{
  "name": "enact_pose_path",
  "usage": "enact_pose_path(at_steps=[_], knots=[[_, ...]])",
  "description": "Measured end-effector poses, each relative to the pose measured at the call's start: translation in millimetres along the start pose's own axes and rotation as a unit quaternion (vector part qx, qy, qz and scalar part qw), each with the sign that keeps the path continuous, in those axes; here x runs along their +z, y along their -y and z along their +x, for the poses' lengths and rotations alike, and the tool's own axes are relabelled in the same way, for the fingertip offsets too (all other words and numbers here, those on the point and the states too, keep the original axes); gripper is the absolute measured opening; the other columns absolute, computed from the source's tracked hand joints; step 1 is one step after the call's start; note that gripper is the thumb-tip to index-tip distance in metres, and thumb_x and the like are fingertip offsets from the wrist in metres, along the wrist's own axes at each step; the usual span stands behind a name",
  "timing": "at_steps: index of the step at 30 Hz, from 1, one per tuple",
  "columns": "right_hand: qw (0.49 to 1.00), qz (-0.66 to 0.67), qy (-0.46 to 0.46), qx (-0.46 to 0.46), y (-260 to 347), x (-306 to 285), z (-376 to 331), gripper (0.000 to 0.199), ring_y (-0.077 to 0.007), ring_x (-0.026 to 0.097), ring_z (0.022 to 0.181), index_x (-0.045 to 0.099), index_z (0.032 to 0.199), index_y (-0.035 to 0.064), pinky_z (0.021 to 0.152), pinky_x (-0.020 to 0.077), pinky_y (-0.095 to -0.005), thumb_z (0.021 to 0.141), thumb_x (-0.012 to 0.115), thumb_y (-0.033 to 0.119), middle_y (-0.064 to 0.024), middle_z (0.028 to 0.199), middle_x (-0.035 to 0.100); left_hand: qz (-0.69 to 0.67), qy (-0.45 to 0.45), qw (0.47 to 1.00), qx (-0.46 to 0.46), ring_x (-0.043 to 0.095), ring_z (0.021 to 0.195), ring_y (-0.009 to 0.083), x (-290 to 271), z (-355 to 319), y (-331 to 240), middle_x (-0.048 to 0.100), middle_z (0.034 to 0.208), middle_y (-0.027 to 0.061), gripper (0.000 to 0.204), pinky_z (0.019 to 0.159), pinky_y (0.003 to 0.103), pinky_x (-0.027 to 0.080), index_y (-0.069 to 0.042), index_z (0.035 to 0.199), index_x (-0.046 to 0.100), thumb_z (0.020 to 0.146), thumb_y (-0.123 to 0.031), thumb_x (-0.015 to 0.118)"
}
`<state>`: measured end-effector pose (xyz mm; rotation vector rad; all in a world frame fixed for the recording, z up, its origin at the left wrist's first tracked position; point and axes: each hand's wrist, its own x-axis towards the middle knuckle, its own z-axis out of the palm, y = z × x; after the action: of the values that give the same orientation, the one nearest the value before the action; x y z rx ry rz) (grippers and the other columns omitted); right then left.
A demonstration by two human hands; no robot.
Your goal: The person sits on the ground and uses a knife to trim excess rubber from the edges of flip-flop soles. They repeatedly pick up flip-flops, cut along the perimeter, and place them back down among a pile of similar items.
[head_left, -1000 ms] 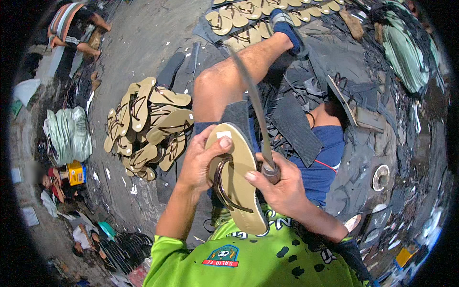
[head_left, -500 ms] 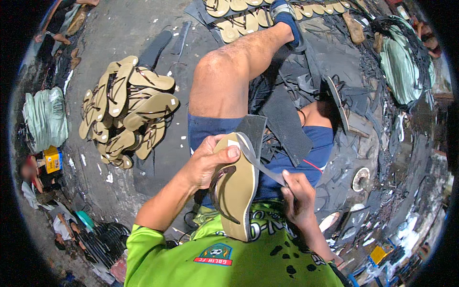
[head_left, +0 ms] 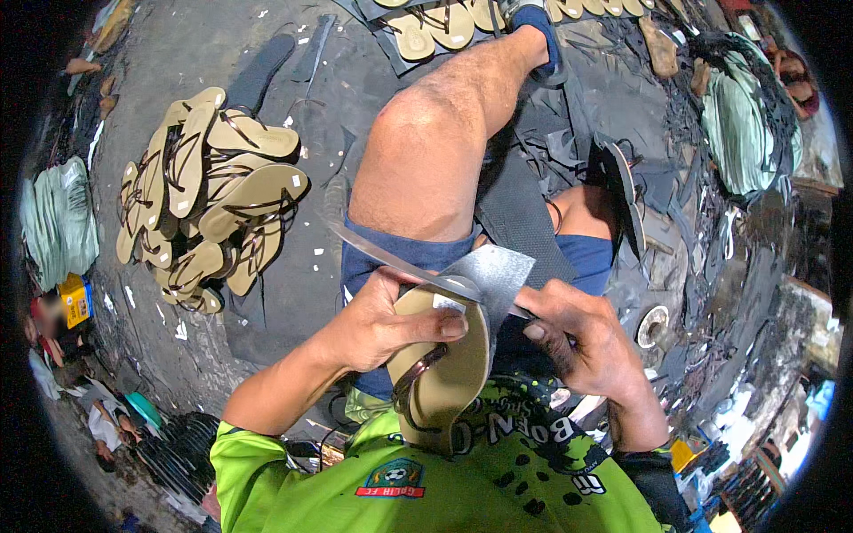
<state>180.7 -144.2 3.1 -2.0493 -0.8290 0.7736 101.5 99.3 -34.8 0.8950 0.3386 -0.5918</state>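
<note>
My left hand [head_left: 373,324] grips a tan flip-flop [head_left: 458,351] with dark brown straps and a white sticker, thumb pressed on its footbed near the toe. A dark grey sole sheet [head_left: 499,271] lies against the flip-flop's underside and sticks out past its edge. My right hand [head_left: 582,342] is closed round the handle end of a long thin knife [head_left: 382,256]. Its blade runs across the toe end, and the tip points to the upper left past my left hand. Part of the handle is hidden in my fingers.
A heap of tan flip-flops [head_left: 191,182] lies on the floor at the left. Rows of flip-flops [head_left: 451,27] are at the top. A textured black sheet [head_left: 515,209] and dark scraps lie by my legs. Pale green sacks [head_left: 742,133] stand right, a round ring [head_left: 653,326] below.
The knife has swept leftward round the toe, its tip now beyond my left hand. My right hand has moved up and closer to the flip-flop. The sole sheet's cut edge has swung outward.
</note>
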Motion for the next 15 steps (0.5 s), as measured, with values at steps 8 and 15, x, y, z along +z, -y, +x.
enact_pose_path(at_steps=[8,15], knots=[[0.994,0.041,0.094,-0.027,8,-23,30,0.036,-0.0372,0.062,0.091,0.057,0.130,0.0085,0.077,0.0495,-0.0405,0.095,0.054,0.015,-0.0173,0.098,0.062,0.098,0.074,0.992,-0.003,0.058,0.090,0.0069,18,7,-4,0.068,0.096,-0.0001,0.030,0.080,0.027,0.048,-0.002,0.106,0.068,0.082,-0.018,0.078],[0.883,0.408,-0.210,0.100,-16,5,-8,0.051,-0.0123,0.060,0.083,0.041,0.142,0.0029,0.076,0.0499,-0.0268,0.101,0.047,0.033,-0.0089,0.103,0.060,-0.025,-0.170,0.948,0.268,0.065,0.088,0.0142,16,-15,-33,0.068,0.094,0.0047,0.027,0.078,0.033,0.054,-0.003,0.107,0.063,0.088,-0.021,0.069]])
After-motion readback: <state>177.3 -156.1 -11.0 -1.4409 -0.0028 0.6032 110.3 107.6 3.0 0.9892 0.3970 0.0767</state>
